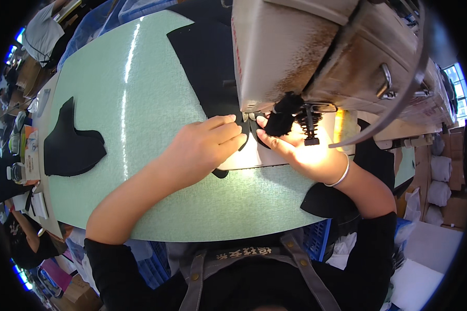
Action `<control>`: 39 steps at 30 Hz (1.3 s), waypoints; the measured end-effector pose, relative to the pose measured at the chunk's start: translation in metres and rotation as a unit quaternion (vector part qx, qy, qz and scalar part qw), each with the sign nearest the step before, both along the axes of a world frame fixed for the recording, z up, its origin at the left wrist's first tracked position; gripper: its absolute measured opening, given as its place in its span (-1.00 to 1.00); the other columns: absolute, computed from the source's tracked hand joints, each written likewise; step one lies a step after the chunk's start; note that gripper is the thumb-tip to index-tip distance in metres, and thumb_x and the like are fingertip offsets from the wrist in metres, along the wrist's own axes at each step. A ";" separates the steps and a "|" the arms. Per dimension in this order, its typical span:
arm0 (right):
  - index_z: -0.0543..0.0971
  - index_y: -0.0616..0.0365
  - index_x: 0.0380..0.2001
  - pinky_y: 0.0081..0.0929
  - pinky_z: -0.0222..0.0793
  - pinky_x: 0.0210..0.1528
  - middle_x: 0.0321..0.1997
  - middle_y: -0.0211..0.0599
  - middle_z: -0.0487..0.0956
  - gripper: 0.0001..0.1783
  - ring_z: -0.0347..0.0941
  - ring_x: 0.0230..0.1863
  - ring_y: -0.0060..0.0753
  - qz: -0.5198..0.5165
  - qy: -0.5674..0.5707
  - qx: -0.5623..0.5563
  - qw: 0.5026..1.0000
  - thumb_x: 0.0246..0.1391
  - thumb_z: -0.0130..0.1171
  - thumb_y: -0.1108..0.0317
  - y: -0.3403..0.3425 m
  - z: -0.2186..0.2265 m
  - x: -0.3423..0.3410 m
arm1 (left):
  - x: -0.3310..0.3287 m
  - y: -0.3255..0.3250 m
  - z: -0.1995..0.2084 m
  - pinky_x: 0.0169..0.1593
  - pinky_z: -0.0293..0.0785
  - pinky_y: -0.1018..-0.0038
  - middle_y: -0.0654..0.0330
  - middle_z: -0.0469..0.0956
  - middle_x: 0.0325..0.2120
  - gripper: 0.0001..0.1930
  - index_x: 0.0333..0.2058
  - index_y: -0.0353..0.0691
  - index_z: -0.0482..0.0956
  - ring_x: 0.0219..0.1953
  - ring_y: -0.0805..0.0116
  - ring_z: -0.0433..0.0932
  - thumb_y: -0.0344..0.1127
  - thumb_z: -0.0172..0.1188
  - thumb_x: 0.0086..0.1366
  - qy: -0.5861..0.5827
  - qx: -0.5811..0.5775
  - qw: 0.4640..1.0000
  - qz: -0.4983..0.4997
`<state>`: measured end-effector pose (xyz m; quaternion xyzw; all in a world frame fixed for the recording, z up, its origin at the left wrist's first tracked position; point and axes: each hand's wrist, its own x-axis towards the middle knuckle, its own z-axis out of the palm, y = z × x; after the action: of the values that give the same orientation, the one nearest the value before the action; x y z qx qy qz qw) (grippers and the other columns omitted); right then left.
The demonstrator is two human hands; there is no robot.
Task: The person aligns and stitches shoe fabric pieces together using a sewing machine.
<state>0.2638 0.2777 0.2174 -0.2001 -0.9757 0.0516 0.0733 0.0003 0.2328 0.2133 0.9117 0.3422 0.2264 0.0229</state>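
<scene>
A long, flat, black sheet piece [205, 67] lies on the smooth pale green worktop [96, 145], partly beneath the smudged beige sewing machine head [290, 57]. Its long axis slants from the far left toward the person and rightward, narrowing toward the metal presser foot [249, 117]. The left hand's [200, 147] grip is half curled at its near end; the right hand's [308, 153] thumb and forefinger lie extended there. Whether either pinches it, I cannot tell. Machine parts and glare obscure the right fingers; the head hides the piece's right side.

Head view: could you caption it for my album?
Left hand and right hand touching black material at an industrial sewing machine, over a pale green tabletop.
</scene>
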 end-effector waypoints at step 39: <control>0.43 0.31 0.10 -0.25 0.34 0.21 0.15 -0.12 0.50 -0.61 0.46 0.14 -0.14 0.029 0.030 -0.014 0.999 0.21 -0.10 0.54 0.012 0.002 0.000 | 0.002 0.007 -0.002 -0.02 0.53 0.35 0.07 0.48 -0.21 -0.72 -0.24 -0.42 0.53 -0.02 0.09 0.52 -0.65 0.16 -0.01 -0.067 -0.048 0.996 0.028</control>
<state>0.2637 0.2893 0.2194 -0.1708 -0.9777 0.0734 0.0979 0.0024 0.2402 0.2109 0.8825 0.3753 0.2708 0.0833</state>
